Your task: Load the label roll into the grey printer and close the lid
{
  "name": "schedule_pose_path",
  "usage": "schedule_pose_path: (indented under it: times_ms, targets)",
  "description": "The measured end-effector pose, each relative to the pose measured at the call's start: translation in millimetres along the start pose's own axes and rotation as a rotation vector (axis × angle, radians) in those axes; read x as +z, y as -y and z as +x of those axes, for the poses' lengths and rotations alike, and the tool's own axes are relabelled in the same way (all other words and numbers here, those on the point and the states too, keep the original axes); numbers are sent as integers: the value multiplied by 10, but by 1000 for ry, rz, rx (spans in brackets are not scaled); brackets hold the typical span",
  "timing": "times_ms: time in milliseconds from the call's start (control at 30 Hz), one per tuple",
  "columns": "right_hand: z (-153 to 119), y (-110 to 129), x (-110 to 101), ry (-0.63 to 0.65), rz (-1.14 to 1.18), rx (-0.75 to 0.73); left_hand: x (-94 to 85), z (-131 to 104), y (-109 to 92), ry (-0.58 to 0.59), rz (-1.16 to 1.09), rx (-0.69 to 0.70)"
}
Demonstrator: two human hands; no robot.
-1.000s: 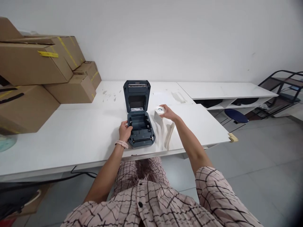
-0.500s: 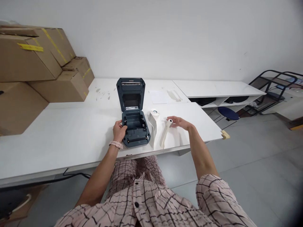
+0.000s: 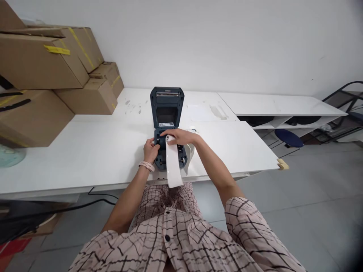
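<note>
A dark blue label printer (image 3: 167,107) stands on the white table with its lid raised. My right hand (image 3: 178,136) grips a small white paper roll (image 3: 172,160) over the printer's open bay; its loose strip hangs down past the table's front edge. At the printer's left side is my left hand (image 3: 151,150), fingers closed on the rim. A second white roll (image 3: 194,130) lies to the right of the printer, partly hidden behind my right wrist, with its strip curling forward.
Cardboard boxes (image 3: 85,96) are stacked at the table's left. A white sheet (image 3: 197,113) lies behind the rolls. On the right are a low white shelf unit (image 3: 286,105), a blue stool (image 3: 289,138) and yellowish padding (image 3: 283,164) on the table corner.
My right hand has taken hold of the small roll, lifted it off the table and moved it left over the printer. My left hand remains at the printer's side. The view has shifted slightly.
</note>
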State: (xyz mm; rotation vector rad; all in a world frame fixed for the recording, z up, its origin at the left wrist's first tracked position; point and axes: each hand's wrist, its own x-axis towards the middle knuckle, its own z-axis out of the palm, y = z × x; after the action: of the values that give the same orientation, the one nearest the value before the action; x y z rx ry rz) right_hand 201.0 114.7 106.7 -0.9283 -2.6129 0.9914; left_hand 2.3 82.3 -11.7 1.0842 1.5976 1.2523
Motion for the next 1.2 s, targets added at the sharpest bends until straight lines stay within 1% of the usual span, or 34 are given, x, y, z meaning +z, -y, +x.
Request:
schedule_pose_path:
  times_ms: [67,133,233,333,400,467,600,733,1000,1067,1100,1133,1200]
  targets:
    - [163,-20,154,20,-73,54,-1,-7,1,19,-17,-13]
    - [151,-52,326,6,-95,79,-4,-18,-4,30,-22,-19]
    - [-102,-36,611,-77,-152,89,-7,-35,-15,23,-25,-11]
    - [-419,89,926,-236,-257,119,-4,-51,-18,-2,-23,3]
    - [-574,209,1129,-344,-322,163,2,-62,-11,-4,-32,-6]
    - [-664,327,1310,-410,-359,203,8,-71,-2,12,-57,-31]
    - [-712,478,1571,-456,-370,220,1,-100,-9,43,-144,-31]
    - [-724,491,1672,-445,-380,218,-30,-144,-58,178,-261,-104]
    - [-755,413,1683,-349,-384,205,-17,-128,-114,203,-331,-153]
    - [-755,422,1712,-341,-393,215,-25,-226,-122,234,-339,-140]
    - [-766,435,1719,-343,-388,223,-41,-314,-120,257,-335,-129]
    - [-790,452,1714,-346,-373,228,-63,-425,-111,287,-329,-116]
    - [-877,493,1631,-328,-305,206,-128,-682,-73,289,-318,-102]
